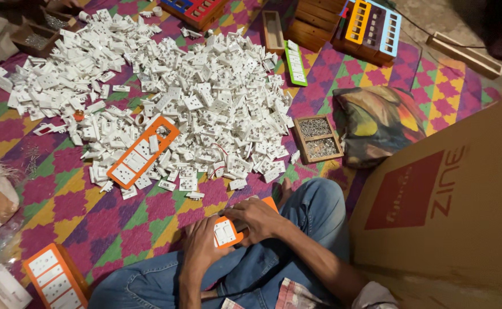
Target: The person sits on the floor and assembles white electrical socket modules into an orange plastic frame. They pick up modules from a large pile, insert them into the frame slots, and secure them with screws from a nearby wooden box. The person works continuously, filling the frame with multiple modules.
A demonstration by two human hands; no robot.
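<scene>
Both hands on an orange frame (228, 232) resting in the lap: left hand (202, 246) cupping its near end, right hand (257, 220) gripping the far end, fingers curled over a white socket (224, 233). Beyond, on the patterned mat (119, 217), a heap of white sockets (205, 103) and a second orange frame (143, 151)

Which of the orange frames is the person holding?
The orange frame on the lap, gripped by both the left hand and right hand; the others lie untouched on the mat.
</scene>
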